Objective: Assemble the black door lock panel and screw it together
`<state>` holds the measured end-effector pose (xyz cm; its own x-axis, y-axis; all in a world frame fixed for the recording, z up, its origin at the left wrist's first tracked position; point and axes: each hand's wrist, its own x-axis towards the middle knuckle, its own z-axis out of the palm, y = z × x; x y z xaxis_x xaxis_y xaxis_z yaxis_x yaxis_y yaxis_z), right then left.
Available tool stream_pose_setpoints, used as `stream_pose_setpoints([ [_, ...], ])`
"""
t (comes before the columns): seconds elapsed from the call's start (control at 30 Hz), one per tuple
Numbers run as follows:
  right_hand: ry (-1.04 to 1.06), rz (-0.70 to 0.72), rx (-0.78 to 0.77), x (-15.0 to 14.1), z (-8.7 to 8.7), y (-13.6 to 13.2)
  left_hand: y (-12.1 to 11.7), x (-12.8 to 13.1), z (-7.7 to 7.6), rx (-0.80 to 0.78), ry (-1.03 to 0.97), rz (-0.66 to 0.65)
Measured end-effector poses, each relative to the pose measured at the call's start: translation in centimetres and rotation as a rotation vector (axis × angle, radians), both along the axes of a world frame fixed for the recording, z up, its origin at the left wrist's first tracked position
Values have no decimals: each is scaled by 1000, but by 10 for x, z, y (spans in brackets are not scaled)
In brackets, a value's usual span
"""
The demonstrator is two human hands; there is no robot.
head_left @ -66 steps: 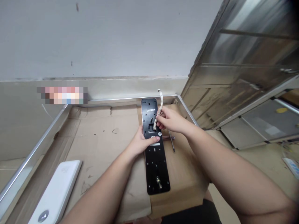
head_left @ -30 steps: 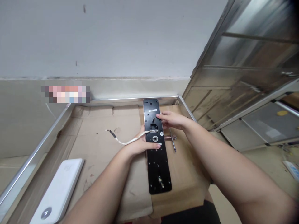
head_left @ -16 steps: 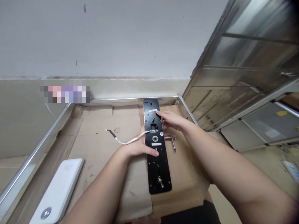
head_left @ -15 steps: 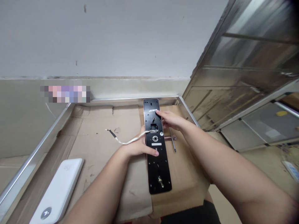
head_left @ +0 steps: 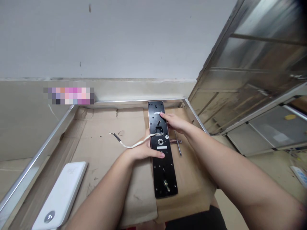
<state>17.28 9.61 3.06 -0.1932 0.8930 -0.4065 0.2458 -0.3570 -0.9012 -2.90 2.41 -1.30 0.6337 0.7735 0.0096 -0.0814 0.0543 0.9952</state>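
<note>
A long black lock panel [head_left: 163, 174] lies lengthwise on a cardboard sheet [head_left: 100, 150], back side up, with a small spindle near its near end. My left hand [head_left: 144, 150] grips its left edge at mid-length, thumb across the face. My right hand [head_left: 176, 123] rests on the panel's far right part, fingers flat on the surface. A thin white cable [head_left: 130, 145] runs out of the panel's middle opening, passes over my left hand and ends in a dark tip on the cardboard to the left.
A white panel with a round button [head_left: 61, 195] lies at the near left. A thin metal rod [head_left: 178, 148] and a bar lie right of the black panel. A metal frame rail [head_left: 38, 156] borders the cardboard. Metal sheets lean at the right.
The cable, earlier held upright by my right hand, now lies to the left over my left hand. My right hand went flat onto the panel's far end. My left thumb slid slightly nearer.
</note>
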Motion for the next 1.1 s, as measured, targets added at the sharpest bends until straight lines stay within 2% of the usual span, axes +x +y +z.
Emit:
stream_pose_setpoints([
  [0.13,23,-16,-49,-1,0,0,2,-1,-1,48,10,-11],
  [0.27,90,18,-23,2,2,-1,3,-1,-4,95,32,-11],
  [0.4,118,47,-39,5,4,0,2,-2,-7,73,44,-20],
  [0.67,19,81,-11,5,6,-1,2,-2,-3,87,55,1],
  [0.73,-77,109,25,8,7,2,2,-2,-2,106,66,12],
  [0.8,-274,108,116,15,8,6,2,-2,-3,112,90,18],
  [0.87,-508,66,224,26,7,12,2,-3,-4,103,117,24],
  [0.93,-647,23,266,37,3,17,3,-5,-3,89,125,20],
  [1.0,-749,10,250,47,-3,20,3,-11,2,74,120,-29],
  [1.1,-795,56,145,54,-17,21,8,-28,10,52,120,-184],
])
